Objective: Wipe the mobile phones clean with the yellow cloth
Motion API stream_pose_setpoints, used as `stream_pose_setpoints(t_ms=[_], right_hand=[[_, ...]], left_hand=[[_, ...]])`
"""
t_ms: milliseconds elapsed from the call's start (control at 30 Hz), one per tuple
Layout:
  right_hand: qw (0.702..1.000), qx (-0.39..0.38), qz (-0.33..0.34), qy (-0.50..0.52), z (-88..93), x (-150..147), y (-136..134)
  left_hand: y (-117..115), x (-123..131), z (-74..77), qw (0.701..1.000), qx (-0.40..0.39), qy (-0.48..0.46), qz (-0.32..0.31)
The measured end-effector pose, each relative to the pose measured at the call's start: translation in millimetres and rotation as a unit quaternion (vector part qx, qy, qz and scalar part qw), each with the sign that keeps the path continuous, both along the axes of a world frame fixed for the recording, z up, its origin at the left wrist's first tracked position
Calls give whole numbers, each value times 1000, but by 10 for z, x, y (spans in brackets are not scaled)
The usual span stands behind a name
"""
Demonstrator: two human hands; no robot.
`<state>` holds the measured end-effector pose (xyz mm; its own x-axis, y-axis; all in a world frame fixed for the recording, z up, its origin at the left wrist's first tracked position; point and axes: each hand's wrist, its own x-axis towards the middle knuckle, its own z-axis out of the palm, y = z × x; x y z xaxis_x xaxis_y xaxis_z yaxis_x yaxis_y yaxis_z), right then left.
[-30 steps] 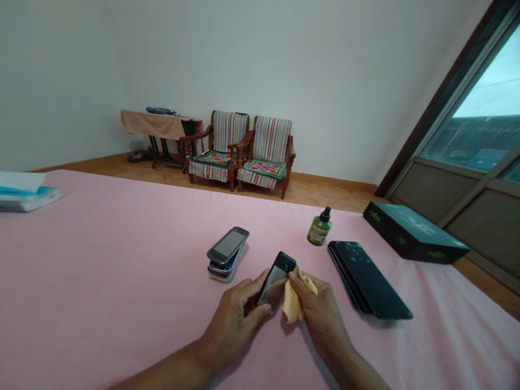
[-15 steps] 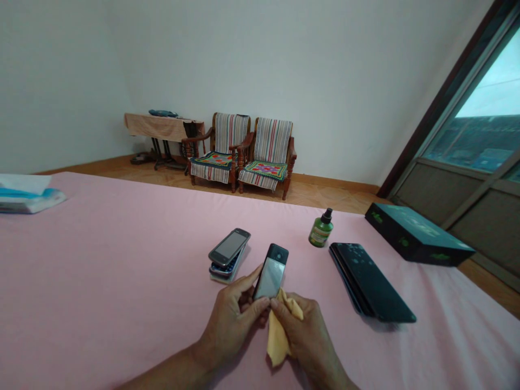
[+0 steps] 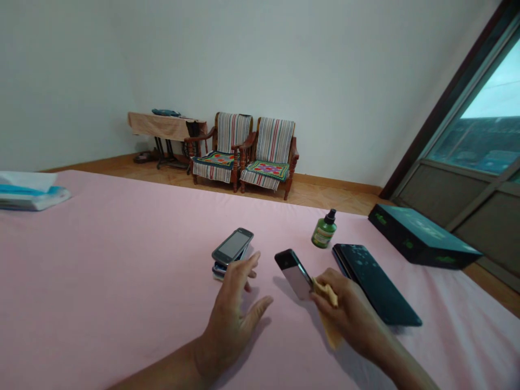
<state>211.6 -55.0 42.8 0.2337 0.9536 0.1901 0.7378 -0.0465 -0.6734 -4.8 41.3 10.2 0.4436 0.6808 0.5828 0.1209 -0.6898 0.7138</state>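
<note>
A dark mobile phone with a pale, shiny face (image 3: 297, 280) is tilted above the pink sheet. My right hand (image 3: 349, 306) grips its lower end together with a crumpled yellow cloth (image 3: 331, 327), whose loose end hangs down. My left hand (image 3: 233, 314) is apart from that phone, its fingers spread and nothing in them. Just beyond the left fingertips lies a small stack of phones; the top one (image 3: 233, 246) is grey with its screen up, and the lower ones are partly hidden by my fingers.
A green spray bottle (image 3: 324, 230) with a black top stands beyond my right hand. Dark flat devices (image 3: 377, 287) lie stacked at the right, near a black box (image 3: 422, 235). At the far left is a white-and-blue packet (image 3: 32, 196). Two wooden chairs (image 3: 268, 149) stand by the wall.
My left hand has let go of the phone, opened and drawn slightly left. My right hand has carried the phone and cloth to the right, and the phone now leans the other way.
</note>
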Motion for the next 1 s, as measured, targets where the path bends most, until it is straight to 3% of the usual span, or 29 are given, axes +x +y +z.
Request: stream_pose_setpoints(t_ms=[100, 267, 500, 667, 733, 867, 1000], right_hand=[[994, -32, 47, -91, 8, 5, -35], [987, -67, 73, -128, 28, -79, -41], [993, -14, 91, -77, 7, -83, -3], [988, 141, 42, -43, -98, -285, 56], [982, 177, 52, -32, -163, -448, 77], [981, 157, 83, -77, -284, -716, 106], [982, 152, 69, -92, -354, -733, 91]], left_hand=[[-7, -8, 25, 998, 42, 53, -8], [4, 28, 35, 991, -1, 119, -63], [23, 36, 98, 990, -23, 122, -71], [23, 41, 79, 989, -31, 127, -63], [21, 43, 62, 990, -30, 122, -67], [16, 40, 57, 989, -21, 110, -92], [28, 30, 86, 988, -11, 116, -106]])
